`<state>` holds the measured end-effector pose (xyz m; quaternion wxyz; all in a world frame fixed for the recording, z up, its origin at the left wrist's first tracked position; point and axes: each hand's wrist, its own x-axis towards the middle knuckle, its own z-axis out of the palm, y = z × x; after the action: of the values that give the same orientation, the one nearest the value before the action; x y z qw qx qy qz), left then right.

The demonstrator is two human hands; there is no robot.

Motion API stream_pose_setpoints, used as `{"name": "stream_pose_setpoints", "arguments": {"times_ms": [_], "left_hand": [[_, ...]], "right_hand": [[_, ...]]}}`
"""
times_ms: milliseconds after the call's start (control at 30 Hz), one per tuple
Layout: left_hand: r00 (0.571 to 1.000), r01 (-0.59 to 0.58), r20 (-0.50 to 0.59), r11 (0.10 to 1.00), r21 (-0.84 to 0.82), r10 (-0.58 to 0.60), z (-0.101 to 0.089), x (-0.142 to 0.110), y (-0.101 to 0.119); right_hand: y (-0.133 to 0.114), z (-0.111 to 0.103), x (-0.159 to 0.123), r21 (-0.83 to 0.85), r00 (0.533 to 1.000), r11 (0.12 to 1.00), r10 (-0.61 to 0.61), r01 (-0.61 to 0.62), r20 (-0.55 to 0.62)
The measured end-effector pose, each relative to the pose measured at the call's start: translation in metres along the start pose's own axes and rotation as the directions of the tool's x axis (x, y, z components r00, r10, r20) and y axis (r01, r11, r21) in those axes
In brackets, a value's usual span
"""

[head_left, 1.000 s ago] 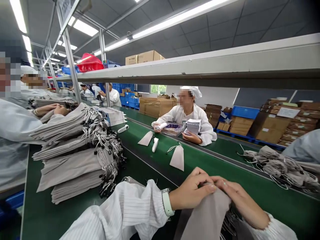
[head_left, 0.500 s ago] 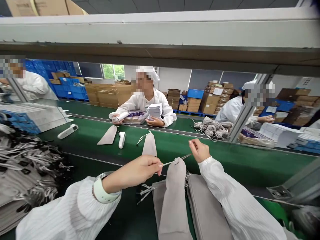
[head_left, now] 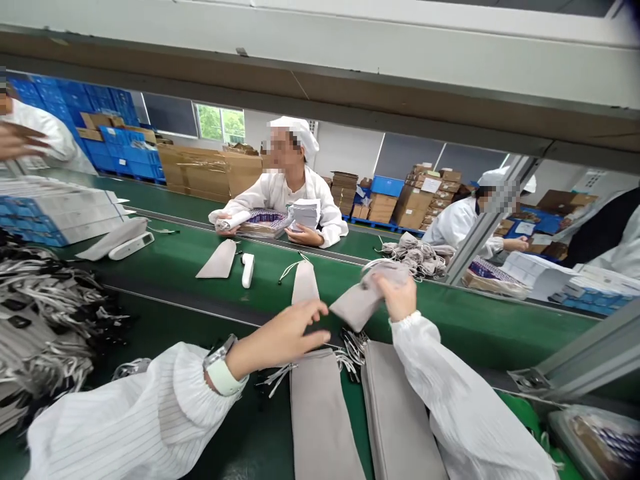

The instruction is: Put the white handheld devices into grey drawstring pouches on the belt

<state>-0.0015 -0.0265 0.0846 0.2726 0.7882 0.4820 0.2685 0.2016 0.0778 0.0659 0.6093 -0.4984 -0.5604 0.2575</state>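
Note:
My right hand (head_left: 397, 297) grips a grey drawstring pouch (head_left: 360, 300) by its gathered neck and holds it tilted above the green conveyor belt (head_left: 450, 320). My left hand (head_left: 283, 332) hovers just left of the pouch with its fingers apart and nothing in it. Below my hands lie two stacks of flat grey pouches (head_left: 323, 413) with their cords pointing away from me. Farther out on the belt rest two flat pouches (head_left: 304, 281) and a white handheld device (head_left: 247, 269).
A large pile of grey pouches with cords (head_left: 35, 313) fills the left. A person in white (head_left: 285, 193) sits across the belt holding white booklets. Another person (head_left: 470, 217) works at the right behind a metal post (head_left: 480, 230). A loose pouch heap (head_left: 417, 257) lies beyond.
My hands pulled the pouch's drawstrings apart, then the left hand let go. The right hand lifted the closed pouch up and away toward the belt. The view swung right.

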Motion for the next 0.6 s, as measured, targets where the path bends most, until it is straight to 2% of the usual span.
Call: {"name": "stream_pose_setpoints", "arguments": {"times_ms": [33,67,133,200,267,333,400,500,600], "left_hand": [[0.996,0.013,0.089,0.996,0.092,-0.021,0.006,0.0,-0.006],[0.985,0.015,0.165,0.984,0.175,-0.045,0.013,-0.001,-0.011],[0.968,0.009,0.235,0.953,0.304,-0.084,0.027,-0.002,-0.019],[0.971,-0.015,0.227,0.921,0.389,-0.08,0.038,-0.004,-0.022],[0.976,-0.045,0.208,0.89,0.453,-0.056,0.044,-0.006,-0.023],[0.978,-0.072,0.203,0.862,0.502,-0.037,0.046,-0.008,-0.023],[0.979,-0.072,0.198,0.846,0.528,-0.04,0.048,-0.008,-0.025],[0.988,-0.055,0.154,0.851,0.522,-0.031,0.051,-0.005,-0.032],[0.996,-0.048,0.094,0.864,0.501,0.0,0.051,0.0,-0.041]], "right_hand": [[0.009,-0.007,0.013,-0.18,0.997,0.984,0.003,-0.017,-0.079],[0.02,-0.013,0.024,-0.35,0.995,0.935,0.023,-0.055,-0.095],[0.043,-0.018,0.034,-0.621,0.992,0.776,0.128,-0.109,-0.014],[0.066,-0.017,0.034,-0.779,0.964,0.625,0.234,-0.05,0.125],[0.086,-0.013,0.03,-0.843,0.922,0.532,0.286,0.074,0.262],[0.099,-0.012,0.027,-0.871,0.897,0.469,0.31,0.144,0.315],[0.102,-0.011,0.025,-0.907,0.923,0.4,0.282,0.134,0.261],[0.094,-0.007,0.022,-0.941,0.971,0.324,0.174,0.101,0.164],[0.08,0.003,0.015,-0.928,0.979,0.358,0.126,0.103,0.157]]}}
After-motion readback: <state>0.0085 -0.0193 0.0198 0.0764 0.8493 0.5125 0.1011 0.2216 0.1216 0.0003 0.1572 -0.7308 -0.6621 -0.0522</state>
